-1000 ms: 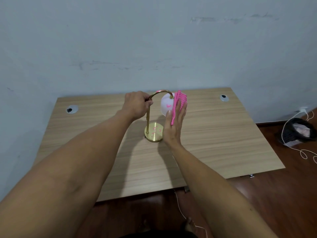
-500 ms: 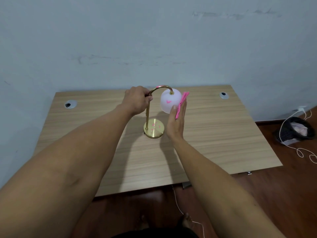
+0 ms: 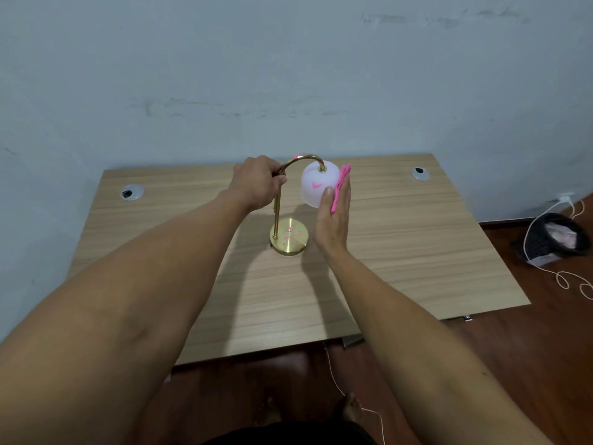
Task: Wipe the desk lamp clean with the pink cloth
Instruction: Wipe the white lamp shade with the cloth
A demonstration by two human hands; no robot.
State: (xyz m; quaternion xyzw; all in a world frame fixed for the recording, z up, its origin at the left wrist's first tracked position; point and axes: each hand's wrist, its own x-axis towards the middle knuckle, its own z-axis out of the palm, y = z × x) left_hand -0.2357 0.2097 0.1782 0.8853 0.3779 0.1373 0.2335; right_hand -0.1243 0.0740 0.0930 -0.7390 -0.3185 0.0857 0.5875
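Observation:
A small desk lamp stands on the wooden desk [image 3: 401, 252]: round brass base [image 3: 293, 244] with pink marks, thin brass stem curving over, white shade [image 3: 316, 187] with a pink mark. My left hand [image 3: 260, 184] is closed around the top of the stem. My right hand [image 3: 333, 216] is held flat and upright, pressing the pink cloth [image 3: 341, 184] against the right side of the shade. Most of the cloth is hidden behind my palm; only its edge shows.
Two grey cable grommets [image 3: 132, 191] [image 3: 419, 173] sit near the desk's back corners. The desk backs onto a pale wall. On the floor at right lie a dark basket [image 3: 555, 239] and a white cable [image 3: 571, 277]. My feet show below the front edge.
The pink cloth and my right hand slid from the front of the shade round to its right side, uncovering the shade. My left hand kept its grip on the stem.

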